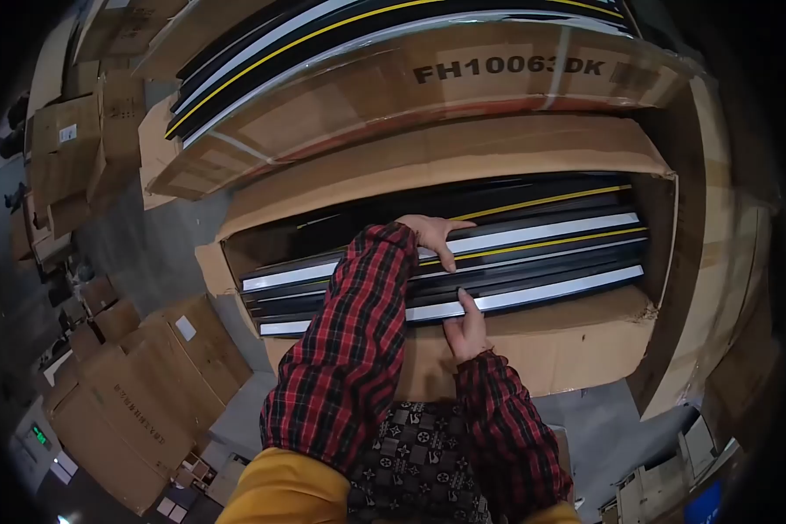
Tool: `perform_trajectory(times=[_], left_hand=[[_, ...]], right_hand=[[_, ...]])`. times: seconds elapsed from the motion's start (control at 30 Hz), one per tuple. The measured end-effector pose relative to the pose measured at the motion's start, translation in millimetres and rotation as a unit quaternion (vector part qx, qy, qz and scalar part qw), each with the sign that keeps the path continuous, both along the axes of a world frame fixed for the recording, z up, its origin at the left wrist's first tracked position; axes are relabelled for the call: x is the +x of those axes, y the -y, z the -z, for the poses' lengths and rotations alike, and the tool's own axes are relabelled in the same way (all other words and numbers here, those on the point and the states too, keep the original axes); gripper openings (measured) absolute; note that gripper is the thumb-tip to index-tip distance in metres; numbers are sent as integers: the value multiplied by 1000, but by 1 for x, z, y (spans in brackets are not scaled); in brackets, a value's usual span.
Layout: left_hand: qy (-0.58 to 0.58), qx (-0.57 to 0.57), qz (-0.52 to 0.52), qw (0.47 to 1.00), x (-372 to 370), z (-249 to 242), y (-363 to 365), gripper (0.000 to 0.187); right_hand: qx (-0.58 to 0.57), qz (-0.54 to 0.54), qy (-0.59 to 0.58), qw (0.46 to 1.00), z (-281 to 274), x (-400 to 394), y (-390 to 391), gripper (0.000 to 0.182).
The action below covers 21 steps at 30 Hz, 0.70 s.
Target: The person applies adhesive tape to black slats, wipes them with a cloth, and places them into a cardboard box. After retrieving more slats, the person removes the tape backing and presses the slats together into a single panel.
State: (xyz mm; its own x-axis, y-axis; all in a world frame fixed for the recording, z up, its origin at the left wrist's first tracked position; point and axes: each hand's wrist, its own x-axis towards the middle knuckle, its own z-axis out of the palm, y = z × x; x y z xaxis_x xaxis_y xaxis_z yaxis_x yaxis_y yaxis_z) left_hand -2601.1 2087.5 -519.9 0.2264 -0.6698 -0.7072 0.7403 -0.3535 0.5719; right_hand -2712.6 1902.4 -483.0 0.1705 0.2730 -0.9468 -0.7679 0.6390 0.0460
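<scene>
Long black strips (576, 253) with white and yellow lines lie side by side in an open cardboard box (533, 358). My left hand (430, 238) reaches over from above, thumb and forefinger straddling a white-faced strip (550, 234) near the middle of the stack. At the near side, my right hand (468, 334) grips the front strip (576, 290), with fingertips over its top and the rest of the hand against its near face. Part of the strips is hidden by my left sleeve.
Behind stands another long carton (358, 100) marked FH10063DK, holding more striped strips (323, 35). A tall cardboard panel (707, 244) rises at the right. Cartons (131, 410) are stacked on the left, and grey floor (166, 253) shows between them.
</scene>
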Motion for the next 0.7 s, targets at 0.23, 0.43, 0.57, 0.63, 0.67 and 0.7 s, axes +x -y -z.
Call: perform_trajectory(times=[0.23, 0.43, 0.57, 0.63, 0.67, 0.7], left_hand=[[234, 184, 30, 954, -9, 26, 15, 84], [239, 247, 4, 939, -4, 12, 20, 74], [266, 351, -26, 897, 5, -6, 14, 58], [257, 361, -19, 896, 8, -6, -1, 65], [239, 426, 14, 872, 2, -7, -5, 70], [223, 490, 43, 842, -2, -13, -5, 77]], right_hand=[[-231, -63, -30, 970, 27, 14, -17, 36], [-348, -164, -11, 923, 58, -15, -16, 35], [-331, -229, 43, 915, 41, -14, -6, 51], [-336, -193, 80, 919, 19, -12, -13, 57], [-337, -181, 83, 920, 0, -20, -10, 57], [-250, -187, 153, 938, -28, -22, -3, 54]])
